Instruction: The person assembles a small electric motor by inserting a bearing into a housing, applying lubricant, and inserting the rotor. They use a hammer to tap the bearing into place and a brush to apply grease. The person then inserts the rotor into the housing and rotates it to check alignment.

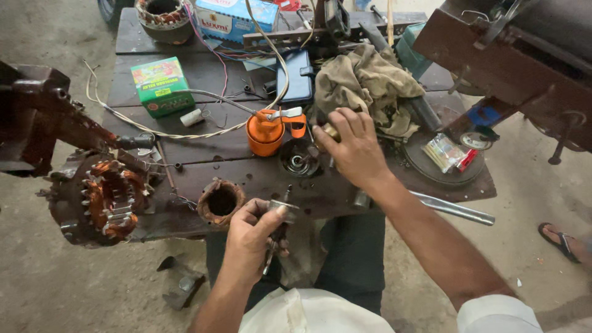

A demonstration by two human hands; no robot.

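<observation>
at frame centre, our left hand (pixel 250 237) clamps a small metal rotor part (pixel 280 216) upright above the lap; our right hand (pixel 351 148) reaches onto the dark workbench (pixel 259 179), fingers seemingly pinched on a brass piece (pixel 332 131).

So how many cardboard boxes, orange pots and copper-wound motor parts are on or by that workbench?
Cardboard boxes: 2, the green box and the blue box.
Orange pots: 1, the orange pot.
Copper-wound motor parts: 3, the large stator at the left, the small ring near the left hand, and the back stator.
Total: 6
</observation>
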